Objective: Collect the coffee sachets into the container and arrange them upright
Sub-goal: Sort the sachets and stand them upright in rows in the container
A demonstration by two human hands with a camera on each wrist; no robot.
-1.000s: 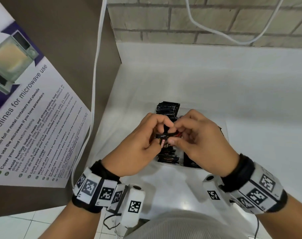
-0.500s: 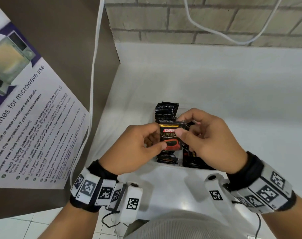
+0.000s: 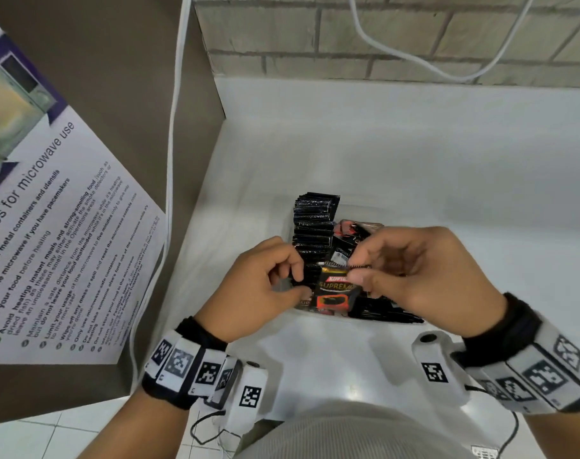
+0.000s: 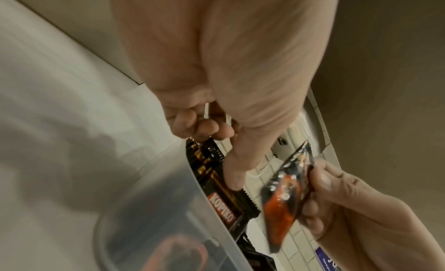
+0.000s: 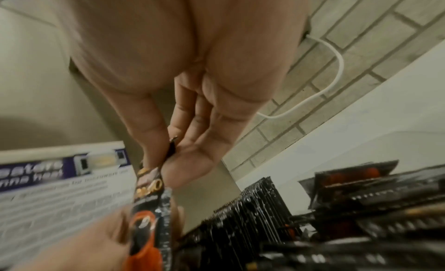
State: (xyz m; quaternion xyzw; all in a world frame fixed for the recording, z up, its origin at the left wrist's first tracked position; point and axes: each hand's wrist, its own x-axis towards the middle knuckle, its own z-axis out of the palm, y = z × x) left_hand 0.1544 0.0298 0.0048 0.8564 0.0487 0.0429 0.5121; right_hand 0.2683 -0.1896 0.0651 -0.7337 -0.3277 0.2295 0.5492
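On white counter (image 3: 414,167), right hand (image 3: 424,279) pinching sachet (image 3: 335,291) upright; left hand (image 3: 262,289) curled, thumb on packed sachets (image 4: 224,204).

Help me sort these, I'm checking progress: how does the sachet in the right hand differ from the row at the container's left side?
The held sachet is pinched above the container, front label showing; the row of sachets stands packed inside, only top edges showing. The held one is single; the row holds many. Both are black.
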